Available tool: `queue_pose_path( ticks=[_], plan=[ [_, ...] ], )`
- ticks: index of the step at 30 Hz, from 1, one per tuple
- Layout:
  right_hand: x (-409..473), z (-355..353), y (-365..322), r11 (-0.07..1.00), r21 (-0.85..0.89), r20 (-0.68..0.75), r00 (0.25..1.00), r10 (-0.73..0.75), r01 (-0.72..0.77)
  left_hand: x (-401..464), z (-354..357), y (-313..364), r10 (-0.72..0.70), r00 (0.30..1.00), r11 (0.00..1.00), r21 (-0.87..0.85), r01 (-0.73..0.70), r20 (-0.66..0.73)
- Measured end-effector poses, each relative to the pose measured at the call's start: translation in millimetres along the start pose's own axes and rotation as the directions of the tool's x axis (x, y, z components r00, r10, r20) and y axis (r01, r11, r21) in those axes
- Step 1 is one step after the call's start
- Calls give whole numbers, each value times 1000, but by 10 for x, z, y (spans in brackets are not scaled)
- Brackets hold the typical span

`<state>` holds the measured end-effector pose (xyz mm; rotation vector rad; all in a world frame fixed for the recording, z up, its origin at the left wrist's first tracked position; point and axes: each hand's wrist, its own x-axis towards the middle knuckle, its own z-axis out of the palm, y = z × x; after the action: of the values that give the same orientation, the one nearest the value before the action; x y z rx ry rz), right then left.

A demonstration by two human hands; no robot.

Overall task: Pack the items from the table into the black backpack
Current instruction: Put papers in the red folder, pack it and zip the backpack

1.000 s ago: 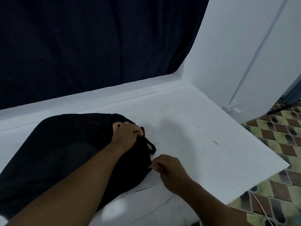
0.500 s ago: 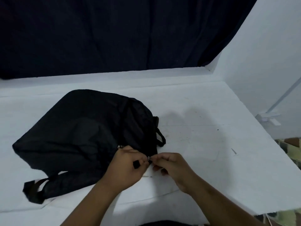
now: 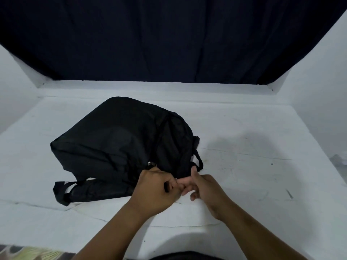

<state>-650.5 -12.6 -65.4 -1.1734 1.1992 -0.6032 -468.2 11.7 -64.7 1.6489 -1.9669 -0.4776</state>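
where hands [image 3: 180, 186] met, backpack [image 3: 120, 143] recentred

A black backpack [image 3: 120, 145] is lying on its side on the white table [image 3: 253, 166], its carry loop [image 3: 198, 162] pointing right and a shoulder strap [image 3: 63, 192] trailing out toward the near left. The left hand [image 3: 155, 186] is curling its fingers against the bag's near edge, gripping a small black tab, with a silver zipper pull [image 3: 150, 163] showing just above its knuckles. The right hand [image 3: 204, 188] is meeting it from the right, thumb raised against the fabric and forefinger reaching to the left fingers, where a small metal piece is glinting. A dark curtain [image 3: 169, 38] is hanging behind the table.
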Motion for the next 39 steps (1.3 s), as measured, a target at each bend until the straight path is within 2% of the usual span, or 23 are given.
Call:
queue_pose_path(
  ticks=[4, 8, 11, 13, 15, 18, 22, 26, 30, 33, 36, 37, 39],
  plan=[
    [33, -7, 41, 1000, 6, 14, 1000, -18, 18, -4, 17, 19, -33, 999, 997, 69, 33, -8],
    [46, 28, 75, 1000, 30, -101, 995, 8, -5, -59, 24, 31, -54, 998, 996, 76, 56, -29],
    [68, 83, 68, 995, -95, -182, 983, -28, 10, -128, 31, 29, -45, 998, 983, 176, 50, -33],
    [88, 124, 55, 978, -205, -188, 979, -77, 38, -173, 27, 24, -22, 999, 974, 225, 31, -43],
    [99, 165, 46, 972, -228, -187, 977, -102, 58, -216, 31, 36, -11, 999, 960, 280, 25, -51],
    [100, 197, 50, 978, -201, -250, 962, -107, 57, -262, 41, 68, 7, 993, 928, 370, 37, -117],
    [108, 162, 65, 996, -86, -351, 936, -25, -6, -369, -123, -69, -3, 985, 883, 462, 83, -171],
    [162, 131, 83, 998, -49, -389, 921, 12, -34, -467, -481, -395, -115, 969, 850, 482, 209, -219],
    [191, 133, 60, 998, -56, -423, 906, 9, -36, -529, -870, -734, -279, 933, 812, 464, 355, -226],
    [202, 193, 100, 994, -113, -462, 886, -40, -14, -484, -956, -835, -260, 958, 877, 386, 288, -124],
    [216, 208, 101, 990, -142, -488, 871, -56, -15, -394, -1072, -909, -223, 973, 948, 218, 231, -59],
    [217, 207, 72, 987, -155, -482, 875, -49, -30, -360, -1143, -953, -215, 974, 960, 168, 225, -78],
    [202, 245, -39, 976, -194, -441, 897, 2, -98, -255, -1334, -1077, -214, 956, 962, 124, 242, -200]
  ],
)
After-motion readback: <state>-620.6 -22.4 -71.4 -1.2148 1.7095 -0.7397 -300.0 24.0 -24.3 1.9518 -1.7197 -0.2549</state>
